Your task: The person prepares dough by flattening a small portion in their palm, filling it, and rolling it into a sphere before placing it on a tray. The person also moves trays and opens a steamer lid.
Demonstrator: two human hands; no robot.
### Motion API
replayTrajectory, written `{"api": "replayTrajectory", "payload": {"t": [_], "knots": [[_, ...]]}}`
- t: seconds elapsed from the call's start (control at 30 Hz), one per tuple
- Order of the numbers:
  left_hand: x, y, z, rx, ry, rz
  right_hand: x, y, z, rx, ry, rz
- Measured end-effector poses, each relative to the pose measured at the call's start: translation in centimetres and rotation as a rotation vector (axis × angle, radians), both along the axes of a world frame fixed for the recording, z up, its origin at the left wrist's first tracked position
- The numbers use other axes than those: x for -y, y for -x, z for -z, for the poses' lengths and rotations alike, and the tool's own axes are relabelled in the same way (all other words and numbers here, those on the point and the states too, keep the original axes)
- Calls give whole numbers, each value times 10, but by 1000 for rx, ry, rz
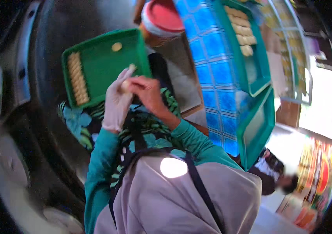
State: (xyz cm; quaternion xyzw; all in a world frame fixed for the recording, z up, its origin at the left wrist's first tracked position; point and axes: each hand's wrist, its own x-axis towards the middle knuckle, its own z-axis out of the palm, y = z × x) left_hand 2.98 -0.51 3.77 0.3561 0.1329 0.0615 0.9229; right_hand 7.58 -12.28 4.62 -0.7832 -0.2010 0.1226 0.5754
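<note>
So one tray (105, 72) is sitting upper left of the frame, a row of pieces (78, 78) lining its left side, a lone piece (117, 46) lying near its top right, and the left hand (117, 97) and right hand (150, 95) meeting over its bottom right corner, another piece (125, 85) between them. A tub (162, 21) is standing top centre, tablecloth (213, 74) running down just right. Second tray (252, 73), rolls (240, 29) inside, is lying along the cloth's upper right, third tray (258, 121) just below.
</note>
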Motion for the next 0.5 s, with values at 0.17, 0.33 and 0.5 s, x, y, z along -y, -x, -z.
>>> {"api": "replayTrajectory", "payload": {"t": [0.17,0.33,0.5], "knots": [[5,-5,-16,-137,595,312,46,-8,-47,-330,-106,39],[-29,15,-26,-138,615,246,114,4,-176,-407,-65,154],[-65,40,-8,-136,639,84,214,-81,-237,79,-68,476]]}}
